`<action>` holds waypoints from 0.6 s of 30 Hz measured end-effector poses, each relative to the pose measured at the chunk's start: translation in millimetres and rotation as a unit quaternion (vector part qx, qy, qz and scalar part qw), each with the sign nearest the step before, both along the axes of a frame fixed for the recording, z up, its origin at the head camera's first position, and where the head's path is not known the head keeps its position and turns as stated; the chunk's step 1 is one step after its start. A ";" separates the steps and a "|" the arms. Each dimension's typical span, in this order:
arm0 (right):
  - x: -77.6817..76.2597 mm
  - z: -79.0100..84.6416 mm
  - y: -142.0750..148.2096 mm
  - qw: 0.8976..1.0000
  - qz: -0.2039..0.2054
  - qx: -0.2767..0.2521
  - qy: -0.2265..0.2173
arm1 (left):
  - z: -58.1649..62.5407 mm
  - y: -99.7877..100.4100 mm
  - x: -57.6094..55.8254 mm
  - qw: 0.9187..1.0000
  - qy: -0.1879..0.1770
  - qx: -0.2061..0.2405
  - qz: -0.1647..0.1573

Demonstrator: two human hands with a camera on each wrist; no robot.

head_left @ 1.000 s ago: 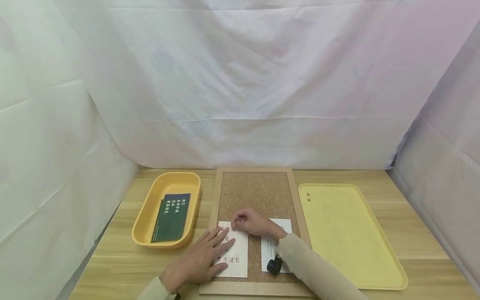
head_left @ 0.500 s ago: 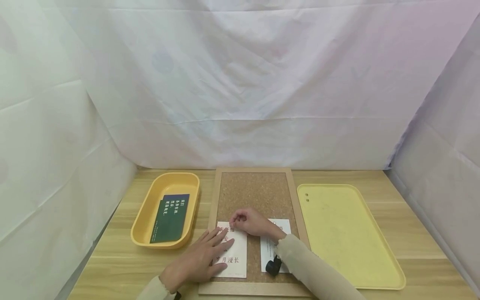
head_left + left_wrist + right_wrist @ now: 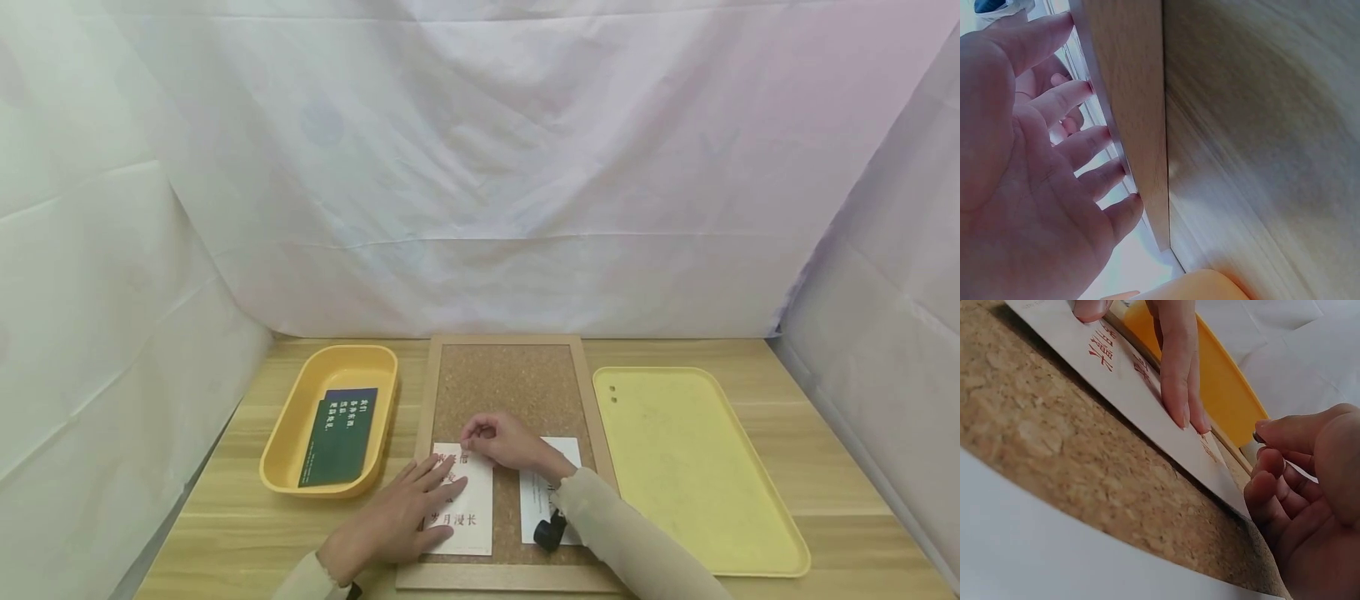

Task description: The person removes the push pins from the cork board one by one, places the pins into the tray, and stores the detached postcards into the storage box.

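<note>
In the head view, my left hand [image 3: 401,512] lies with spread, straight fingers on a white card [image 3: 471,533] with red characters. This card sits on the lower left of a wood-framed corkboard [image 3: 510,379]. At the card's top edge, my right hand [image 3: 504,440] pinches a small dark metallic thumbtack [image 3: 1257,437] between thumb and fingers, seen in the right wrist view; its point is hidden. A second white card [image 3: 534,508] lies at the board's lower right, partly under my right forearm. The left wrist view shows my left fingertips [image 3: 1116,169] at the board's frame.
Left of the board stands a yellow-orange basin [image 3: 281,446] with dark green cards [image 3: 341,437] in it. To the right is a flat yellow tray [image 3: 697,475] bearing two small tacks [image 3: 612,394] near its upper left corner. White cloth [image 3: 480,167] hangs behind and at both sides.
</note>
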State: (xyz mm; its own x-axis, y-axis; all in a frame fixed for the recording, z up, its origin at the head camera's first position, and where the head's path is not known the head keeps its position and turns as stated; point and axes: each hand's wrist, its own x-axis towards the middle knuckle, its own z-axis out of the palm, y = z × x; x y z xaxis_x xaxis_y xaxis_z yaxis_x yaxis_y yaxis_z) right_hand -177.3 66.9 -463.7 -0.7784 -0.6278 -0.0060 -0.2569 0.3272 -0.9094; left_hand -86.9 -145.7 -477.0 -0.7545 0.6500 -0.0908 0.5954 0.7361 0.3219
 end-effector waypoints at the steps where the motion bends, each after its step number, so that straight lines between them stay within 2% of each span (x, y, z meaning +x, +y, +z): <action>1: -0.8 -1.6 0.2 1.000 0.001 -0.002 -0.005 | 0.1 -0.1 0.0 1.000 0.001 0.000 0.000; 9: -12.6 -28.8 5.6 1.000 -0.011 0.003 0.019 | -0.3 -1.1 -0.8 1.000 -0.019 -0.011 0.006; 18: -14.9 -22.1 20.5 1.000 -0.012 -0.008 0.009 | -1.3 -1.5 -0.8 0.999 -0.026 -0.015 0.011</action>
State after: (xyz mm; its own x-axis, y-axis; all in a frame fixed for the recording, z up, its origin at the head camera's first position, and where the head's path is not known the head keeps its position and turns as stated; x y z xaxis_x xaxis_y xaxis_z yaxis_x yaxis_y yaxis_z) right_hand -192.2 87.4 -485.8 -0.7929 -0.6091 0.0191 -0.2664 0.3182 -0.9098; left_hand -87.7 -147.2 -478.3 -0.7630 0.6291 -0.1488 0.5613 0.7589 0.3302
